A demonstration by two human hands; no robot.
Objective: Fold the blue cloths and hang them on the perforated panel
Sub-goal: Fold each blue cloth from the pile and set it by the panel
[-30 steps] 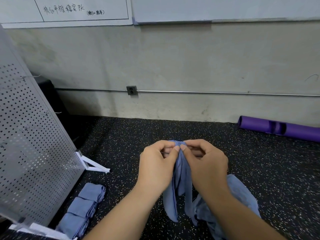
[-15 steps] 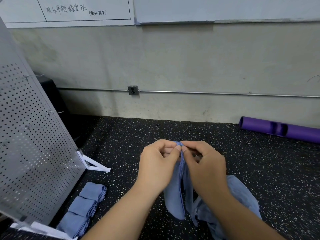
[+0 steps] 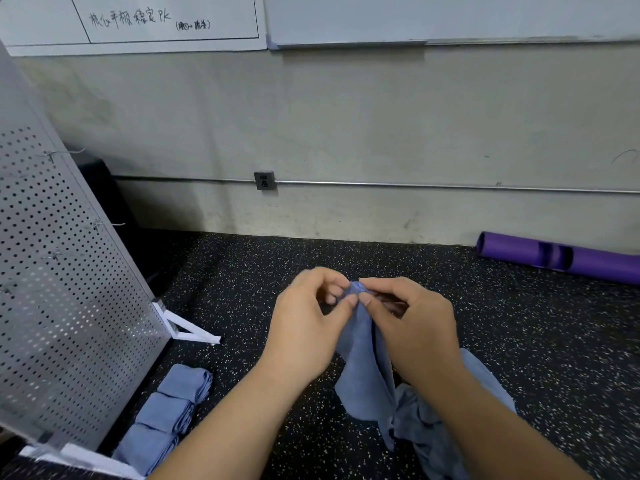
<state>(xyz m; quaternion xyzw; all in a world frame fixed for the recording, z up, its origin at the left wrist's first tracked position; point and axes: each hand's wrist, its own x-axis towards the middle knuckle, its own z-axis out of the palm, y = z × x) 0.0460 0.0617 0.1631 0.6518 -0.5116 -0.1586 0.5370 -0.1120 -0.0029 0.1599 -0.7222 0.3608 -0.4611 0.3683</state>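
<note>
Change: both hands stay together at the same spot as half a second ago; the hanging cloth looks broader and flatter than a second ago.
Left hand (image 3: pixel 304 327): fingers (image 3: pixel 351 299) pinch the gathered top of the blue fabric cloth (image 3: pixel 363 372).
Right hand (image 3: pixel 412 327): fingers clamp on the same gathered top, tips meeting the left's.
Held cloth: hangs between the wrists, its lower end on a loose heap of blue cloth (image 3: pixel 485 386).
Folded blue cloths (image 3: pixel 173 410): three in a row at the foot of the grey perforated metal panel (image 3: pixel 62 306).
Floor (image 3: pixel 536 348): black speckled rubber.
Room: grey wall, whiteboard (image 3: pixel 166 19) with handwriting, wall socket (image 3: pixel 264 180), purple cylindrical roller (image 3: pixel 561 259) along the wall.
</note>
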